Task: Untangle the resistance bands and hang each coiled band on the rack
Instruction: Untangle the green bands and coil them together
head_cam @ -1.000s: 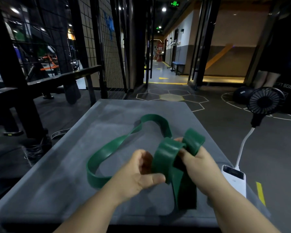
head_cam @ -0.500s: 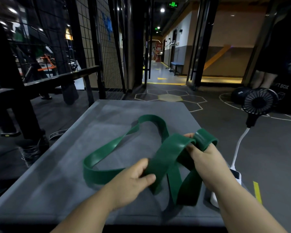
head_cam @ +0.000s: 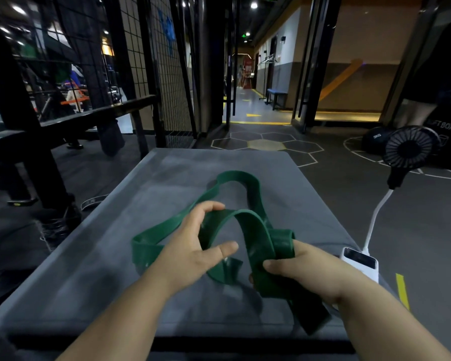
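Arching smoothly, flat green band (head_cam: 255, 230) spans left hand (head_cam: 193, 254) and right hand (head_cam: 305, 272).

— Where are the arms?
— The left arm (head_cam: 120, 308) and right arm (head_cam: 375, 321) both reach forward, bare, angling in toward each other.
— And the left hand (head_cam: 193, 246)?
— A little ahead of the other, palm turned inward, fingers hooked over an arch of the band (head_cam: 235, 178), thumb sticking out straight below it.
— The right hand (head_cam: 305, 272)?
— Back of the hand up, fingers and thumb curled tight around several gathered folds of the band.
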A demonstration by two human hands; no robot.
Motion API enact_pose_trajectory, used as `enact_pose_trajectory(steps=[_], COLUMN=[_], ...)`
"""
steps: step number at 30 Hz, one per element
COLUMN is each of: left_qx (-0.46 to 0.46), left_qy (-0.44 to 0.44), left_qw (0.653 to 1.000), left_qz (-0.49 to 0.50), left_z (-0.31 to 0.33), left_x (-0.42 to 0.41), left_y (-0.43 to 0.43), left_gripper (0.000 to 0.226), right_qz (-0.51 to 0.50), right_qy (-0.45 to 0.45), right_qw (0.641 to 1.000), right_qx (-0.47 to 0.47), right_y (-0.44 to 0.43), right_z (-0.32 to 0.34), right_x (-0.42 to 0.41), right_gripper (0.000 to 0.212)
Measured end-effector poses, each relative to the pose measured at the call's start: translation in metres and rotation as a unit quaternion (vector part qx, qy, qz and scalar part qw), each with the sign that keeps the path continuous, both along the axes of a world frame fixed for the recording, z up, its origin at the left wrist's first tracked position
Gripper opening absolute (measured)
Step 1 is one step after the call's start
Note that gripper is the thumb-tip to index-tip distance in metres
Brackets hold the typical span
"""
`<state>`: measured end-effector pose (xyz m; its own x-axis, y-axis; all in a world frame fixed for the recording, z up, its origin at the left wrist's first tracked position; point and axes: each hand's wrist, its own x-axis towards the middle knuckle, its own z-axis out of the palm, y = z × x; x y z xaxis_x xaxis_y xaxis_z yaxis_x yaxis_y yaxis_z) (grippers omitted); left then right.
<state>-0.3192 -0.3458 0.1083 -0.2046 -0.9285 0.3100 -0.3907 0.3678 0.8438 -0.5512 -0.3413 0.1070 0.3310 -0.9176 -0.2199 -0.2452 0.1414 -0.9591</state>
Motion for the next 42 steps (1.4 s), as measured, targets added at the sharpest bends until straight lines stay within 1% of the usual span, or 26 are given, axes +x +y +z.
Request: enact_pose_trajectory(steps=[1, 2, 4, 5, 7, 9, 11, 12, 14, 16, 18, 20, 22, 24, 26, 27, 29, 30, 31, 32, 34, 35, 37, 38, 40, 42], left_qx=[-0.014, -0.03, -0.051, -0.058, -0.08, -0.084, -0.039, -0.008, 0.024, 0.025, 0.027, 0.009, -0.05, -0.092, -0.079, -0.062, -0.031, -0.021, -0.014, -0.008, 0.003, 0.003, -0.002, -0.004, -0.017, -0.07], left_qy=[-0.015, -0.02, -0.02, -0.023, -0.044, -0.094, -0.141, -0.151, -0.165, -0.173, -0.16, -0.13, -0.102, -0.089, -0.086, -0.089, -0.096, -0.098, -0.1, -0.103, -0.127, -0.152, -0.21, -0.226, -0.263, -0.335], left_qw=[1.0, 0.999, 0.998, 0.997, 0.995, 0.992, 0.984, 0.979, 0.972, 0.966, 0.966, 0.976, 0.986, 0.989, 0.992, 0.993, 0.994, 0.993, 0.993, 0.993, 0.99, 0.987, 0.977, 0.974, 0.964, 0.94], left_qz=[0.011, 0.021, 0.038, 0.044, 0.031, -0.029, -0.107, -0.135, -0.168, -0.189, -0.199, -0.176, -0.12, -0.07, -0.056, -0.053, -0.052, -0.056, -0.061, -0.065, -0.062, -0.051, -0.029, -0.027, -0.029, -0.006], left_z=[0.0, 0.0, 0.0, 0.001, 0.005, 0.009, 0.015, 0.018, 0.02, 0.022, 0.023, 0.021, 0.021, 0.027, 0.032, 0.033, 0.033, 0.033, 0.033, 0.033, 0.031, 0.028, 0.018, 0.014, 0.006, 0.001], left_x=[0.002, 0.004, 0.008, 0.012, 0.021, 0.027, 0.025, 0.021, 0.01, 0.001, -0.003, -0.004, -0.002, 0.0, 0.002, 0.003, 0.007, 0.01, 0.013, 0.016, 0.021, 0.021, 0.021, 0.021, 0.018, 0.01], left_y=[-0.002, -0.005, -0.009, -0.011, -0.013, -0.011, -0.003, 0.003, 0.012, 0.018, 0.023, 0.022, 0.02, 0.019, 0.019, 0.019, 0.016, 0.013, 0.011, 0.009, 0.006, 0.004, -0.001, -0.004, -0.007, -0.006], left_gripper=[0.047, 0.042, 0.025, 0.021, 0.024, 0.028, 0.026, 0.026, 0.026, 0.027, 0.028, 0.03, 0.028, 0.027, 0.031, 0.033, 0.038, 0.038, 0.036, 0.032, 0.024, 0.022, 0.027, 0.03, 0.028, 0.028], right_qz=[0.005, 0.015, 0.036, 0.041, 0.03, 0.024, 0.036, 0.038, 0.046, 0.058, 0.058, 0.048, 0.053, 0.075, 0.113, 0.134, 0.171, 0.195, 0.228, 0.272, 0.354, 0.382, 0.403, 0.401, 0.396, 0.385], right_qy=[-0.013, -0.023, -0.023, -0.02, -0.037, -0.083, -0.128, -0.132, -0.11, -0.043, 0.008, 0.001, -0.035, -0.021, 0.0, -0.009, -0.079, -0.113, -0.137, -0.141, -0.114, -0.092, -0.068, -0.074, -0.111, -0.157], right_qw=[1.0, 0.999, 0.998, 0.998, 0.998, 0.994, 0.989, 0.989, 0.993, 0.996, 0.994, 0.995, 0.996, 0.995, 0.991, 0.99, 0.982, 0.972, 0.959, 0.946, 0.922, 0.914, 0.908, 0.908, 0.905, 0.905], right_qx=[0.013, 0.024, 0.036, 0.036, 0.042, 0.061, 0.069, 0.06, 0.021, -0.051, -0.094, -0.082, -0.065, -0.069, -0.065, -0.05, 0.024, 0.064, 0.093, 0.109, 0.11, 0.102, 0.092, 0.097, 0.104, 0.089], right_y=[0.002, 0.003, 0.007, 0.009, 0.01, 0.009, 0.009, 0.008, 0.009, 0.012, 0.015, 0.016, 0.018, 0.019, 0.02, 0.02, 0.019, 0.018, 0.018, 0.017, 0.017, 0.018, 0.018, 0.018, 0.018, 0.016], right_z=[0.001, 0.001, 0.003, 0.005, 0.004, 0.004, 0.006, 0.007, 0.008, 0.009, 0.007, 0.005, 0.007, 0.007, 0.005, 0.003, -0.002, -0.002, 0.0, 0.002, 0.007, 0.009, 0.01, 0.011, 0.011, 0.009], right_x=[0.0, 0.0, 0.001, 0.002, 0.003, 0.003, 0.005, 0.006, 0.01, 0.017, 0.025, 0.027, 0.03, 0.029, 0.03, 0.03, 0.029, 0.029, 0.029, 0.028, 0.027, 0.028, 0.03, 0.031, 0.031, 0.029], right_gripper=[0.013, 0.015, 0.029, 0.034, 0.044, 0.052, 0.049, 0.046, 0.041, 0.04, 0.049, 0.062, 0.065, 0.07, 0.079, 0.085, 0.094, 0.093, 0.088, 0.08, 0.06, 0.049, 0.028, 0.023, 0.02, 0.028])
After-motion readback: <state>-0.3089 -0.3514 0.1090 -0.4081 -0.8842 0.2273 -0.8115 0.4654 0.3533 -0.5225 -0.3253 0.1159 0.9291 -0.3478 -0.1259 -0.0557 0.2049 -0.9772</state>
